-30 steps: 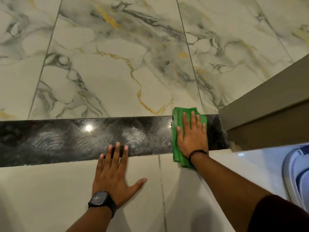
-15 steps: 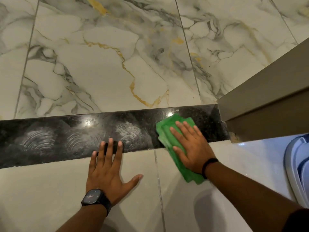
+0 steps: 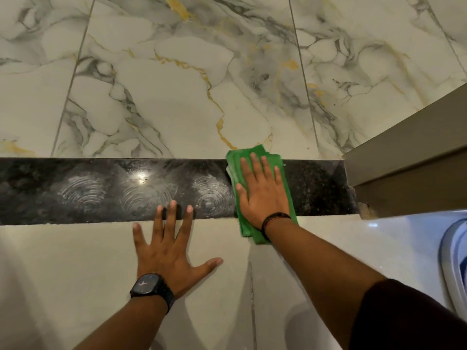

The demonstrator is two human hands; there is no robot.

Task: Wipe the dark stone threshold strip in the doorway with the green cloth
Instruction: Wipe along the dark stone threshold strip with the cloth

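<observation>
The dark stone threshold strip (image 3: 101, 190) runs left to right across the floor, with pale circular smear marks on its left and middle parts. A folded green cloth (image 3: 286, 178) lies across the strip right of centre, overhanging both edges. My right hand (image 3: 261, 192) presses flat on the cloth, fingers pointing away from me. My left hand (image 3: 169, 251) rests flat and spread on the plain tile in front of the strip, its fingertips touching the strip's near edge. It holds nothing and wears a dark watch.
Beyond the strip lies marbled white floor tile (image 3: 177, 97) with grey and gold veins. A brown door frame (image 3: 409, 168) stands at the strip's right end. A white and blue rounded object (image 3: 454, 263) sits at the right edge on the near tile.
My right hand has slid the cloth from a slanted position near the strip's front edge up and straight across the strip. The left hand has stayed in place.
</observation>
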